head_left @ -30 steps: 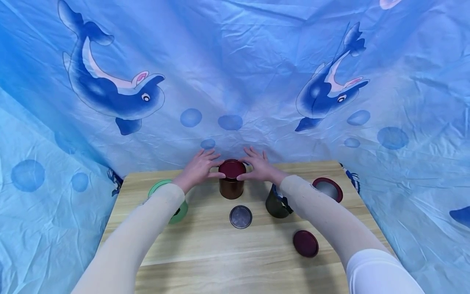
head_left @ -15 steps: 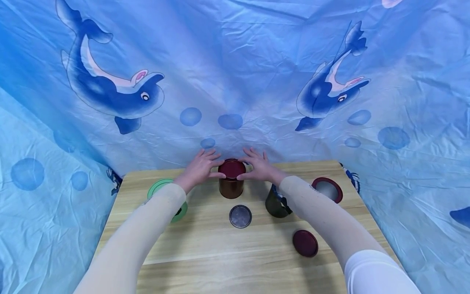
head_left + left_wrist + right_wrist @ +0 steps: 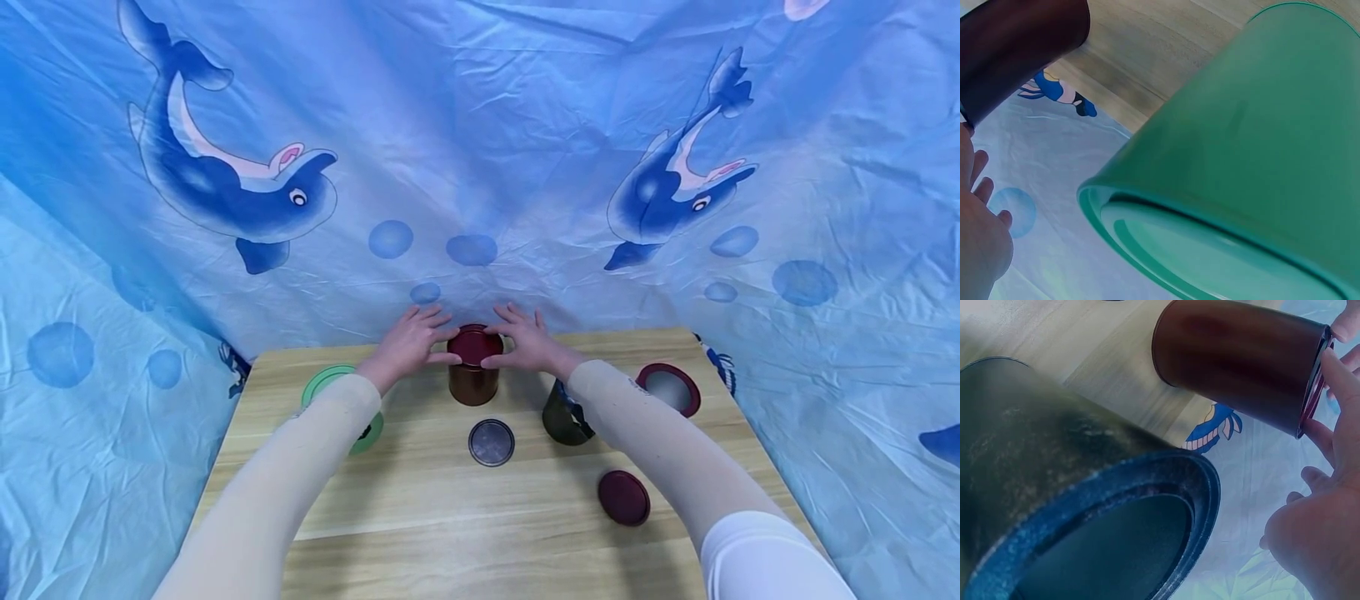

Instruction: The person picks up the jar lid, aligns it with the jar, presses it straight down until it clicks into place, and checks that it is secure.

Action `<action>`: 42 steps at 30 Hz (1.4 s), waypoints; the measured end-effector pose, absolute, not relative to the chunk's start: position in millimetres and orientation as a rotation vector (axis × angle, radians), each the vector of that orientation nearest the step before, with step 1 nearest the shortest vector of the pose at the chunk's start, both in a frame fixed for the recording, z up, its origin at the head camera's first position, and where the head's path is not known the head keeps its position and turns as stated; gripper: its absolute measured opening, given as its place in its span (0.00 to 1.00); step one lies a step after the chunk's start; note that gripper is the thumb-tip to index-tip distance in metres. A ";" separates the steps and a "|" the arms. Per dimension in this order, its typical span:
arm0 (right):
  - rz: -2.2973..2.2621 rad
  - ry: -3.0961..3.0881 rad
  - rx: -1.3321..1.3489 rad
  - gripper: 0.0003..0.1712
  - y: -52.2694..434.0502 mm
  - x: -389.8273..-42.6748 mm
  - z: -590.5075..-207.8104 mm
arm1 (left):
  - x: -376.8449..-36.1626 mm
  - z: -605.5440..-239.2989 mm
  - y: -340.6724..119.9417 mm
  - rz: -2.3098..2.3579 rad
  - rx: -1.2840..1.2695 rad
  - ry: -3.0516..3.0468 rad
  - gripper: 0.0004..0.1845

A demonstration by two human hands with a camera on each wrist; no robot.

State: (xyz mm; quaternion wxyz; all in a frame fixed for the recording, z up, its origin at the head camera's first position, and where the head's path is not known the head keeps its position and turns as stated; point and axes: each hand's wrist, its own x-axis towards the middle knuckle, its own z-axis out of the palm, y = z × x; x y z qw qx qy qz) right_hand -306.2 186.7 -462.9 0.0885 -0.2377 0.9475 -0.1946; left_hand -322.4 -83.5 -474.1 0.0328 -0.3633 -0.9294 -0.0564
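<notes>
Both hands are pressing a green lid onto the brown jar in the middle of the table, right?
Not quite: the lid is dark red, not green, as the head view shows. Both the left hand and the right hand do touch it on the brown jar mid-table.

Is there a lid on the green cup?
No, the green cup stands open at the top in the left wrist view, with no lid on its rim.

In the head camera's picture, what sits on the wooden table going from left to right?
Green container → brown jar with the red lid, between both hands → grey disc → dark open jar → loose dark red lid → red-rimmed lid.
</notes>
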 end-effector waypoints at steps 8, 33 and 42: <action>-0.568 2.824 -0.702 0.37 186.4 -306.1 -462.2 | -322.3 -471.6 -82.0 -0.097 -1.147 -2.901 0.37; -0.566 2.820 -0.657 0.38 181.8 -303.9 -457.1 | -320.7 -465.4 -72.1 0.002 -1.092 -2.952 0.35; -0.560 2.832 -0.667 0.37 181.6 -307.9 -461.3 | -318.5 -460.0 -68.7 0.055 -1.043 -3.012 0.34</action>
